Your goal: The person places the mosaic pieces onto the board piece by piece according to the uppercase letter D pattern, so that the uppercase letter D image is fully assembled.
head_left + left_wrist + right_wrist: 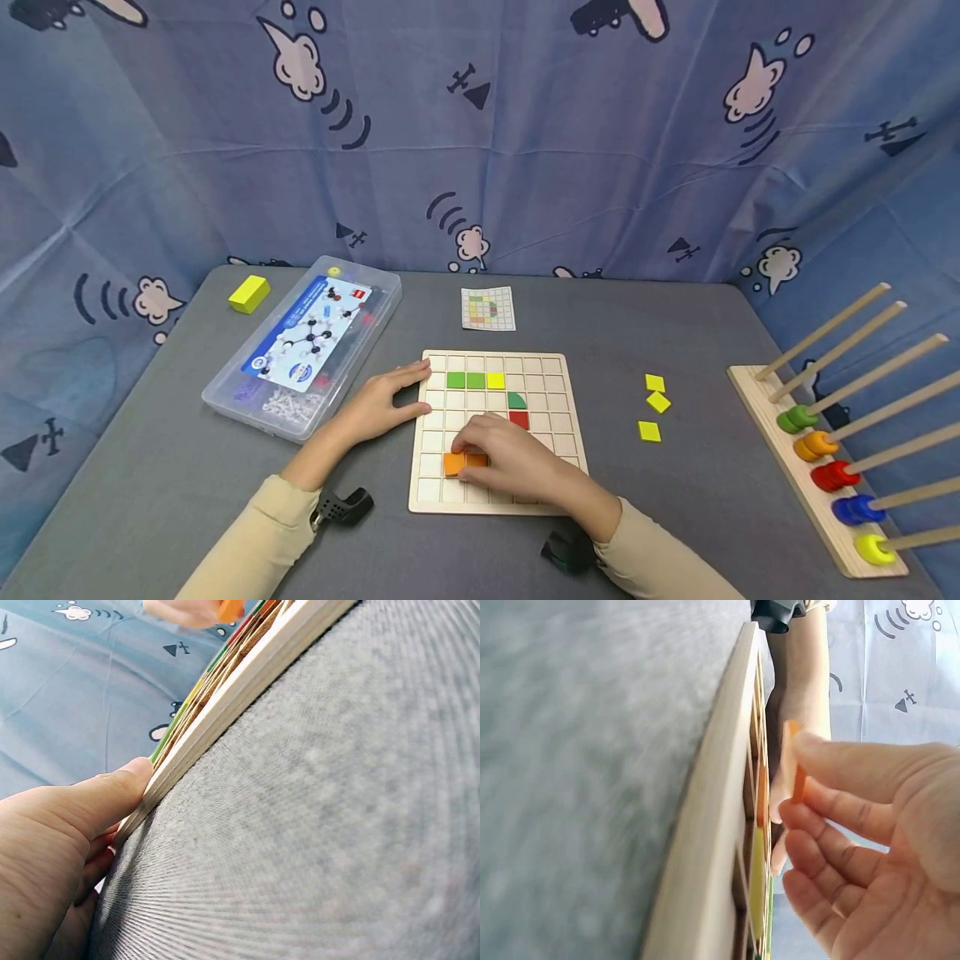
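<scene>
A square wooden grid board (551, 364) lies on the grey table. My right hand (510, 454) is over its lower part, pinching an orange tile (793, 761) between thumb and fingertips. Another orange tile (762, 796) sits in the board beside it. Higher up the grid are two green square tiles (466, 381), a yellow tile (496, 381), a green quarter-round tile (517, 401) and a red tile (519, 420), partly covered by the hand. My left hand (378, 406) rests at the board's left edge, thumb (124, 787) touching the rim, other fingers partly hidden.
Left of the board is a clear plastic case (300, 350) with a molecule label, near a yellow block (249, 294). A pattern card (488, 309) lies behind the board. Loose yellow tiles (649, 431) are on the right, before a wooden peg stand (810, 475) with coloured rings.
</scene>
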Demonstrator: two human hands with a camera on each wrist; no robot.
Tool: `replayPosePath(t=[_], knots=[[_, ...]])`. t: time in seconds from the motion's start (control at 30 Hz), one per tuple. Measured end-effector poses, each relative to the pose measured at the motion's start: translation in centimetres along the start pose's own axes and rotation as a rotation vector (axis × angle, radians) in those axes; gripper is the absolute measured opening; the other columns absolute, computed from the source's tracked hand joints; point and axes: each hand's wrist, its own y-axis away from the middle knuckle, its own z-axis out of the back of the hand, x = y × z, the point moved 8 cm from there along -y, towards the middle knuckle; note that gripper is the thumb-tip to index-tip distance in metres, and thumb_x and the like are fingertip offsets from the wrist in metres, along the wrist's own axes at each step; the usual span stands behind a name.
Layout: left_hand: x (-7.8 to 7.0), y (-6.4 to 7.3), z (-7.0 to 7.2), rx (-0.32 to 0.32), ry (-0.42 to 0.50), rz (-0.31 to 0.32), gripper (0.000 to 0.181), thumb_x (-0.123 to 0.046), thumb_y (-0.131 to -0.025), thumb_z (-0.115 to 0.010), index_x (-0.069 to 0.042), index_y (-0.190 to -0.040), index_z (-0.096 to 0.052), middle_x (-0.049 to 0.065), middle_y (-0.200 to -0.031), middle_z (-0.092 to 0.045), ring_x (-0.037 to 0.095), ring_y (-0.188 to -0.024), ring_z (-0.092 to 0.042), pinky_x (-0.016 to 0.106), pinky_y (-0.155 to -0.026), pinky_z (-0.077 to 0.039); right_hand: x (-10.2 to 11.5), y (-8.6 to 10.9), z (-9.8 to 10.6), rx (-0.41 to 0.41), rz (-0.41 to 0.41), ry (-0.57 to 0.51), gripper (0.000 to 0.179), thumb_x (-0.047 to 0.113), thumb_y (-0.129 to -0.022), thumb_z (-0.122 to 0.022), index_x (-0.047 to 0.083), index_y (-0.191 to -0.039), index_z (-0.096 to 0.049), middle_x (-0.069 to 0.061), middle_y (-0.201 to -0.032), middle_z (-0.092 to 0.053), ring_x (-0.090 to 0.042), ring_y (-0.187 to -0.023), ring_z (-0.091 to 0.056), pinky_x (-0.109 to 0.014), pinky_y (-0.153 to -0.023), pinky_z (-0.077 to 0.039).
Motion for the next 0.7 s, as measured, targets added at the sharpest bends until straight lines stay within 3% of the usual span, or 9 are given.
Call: replayPosePath(t=[0.37, 0.7], knots=[[0.04, -0.03, -0.06, -0.001, 0.002, -0.001, 0.058, -0.033, -0.086, -0.070, -0.007, -0.135, -0.054, 0.005, -0.145, -0.046, 0.028, -0.135, -0.041, 0.046, -0.114, -0.031, -0.24, -0.37, -0.59, 0.012, -0.028, 0.055, 0.020, 0.027, -0.081, -0.075, 0.016, -0.097, -0.068, 0.007, -0.092, -0.057, -0.006, -0.082, -0.046, -0.019, -0.074, -0.044], [-0.07, 0.04, 0.02, -0.005, 0.018, -0.008, 0.058, -0.032, -0.085, -0.071, -0.007, -0.135, -0.054, 0.006, -0.145, -0.047, 0.028, -0.135, -0.041, 0.047, -0.114, -0.031, -0.15, -0.40, -0.72, -0.017, -0.031, 0.064, 0.023, 0.028, -0.079, -0.078, 0.015, -0.095, -0.069, 0.006, -0.094, -0.058, -0.008, -0.087, -0.046, -0.021, -0.077, -0.044]])
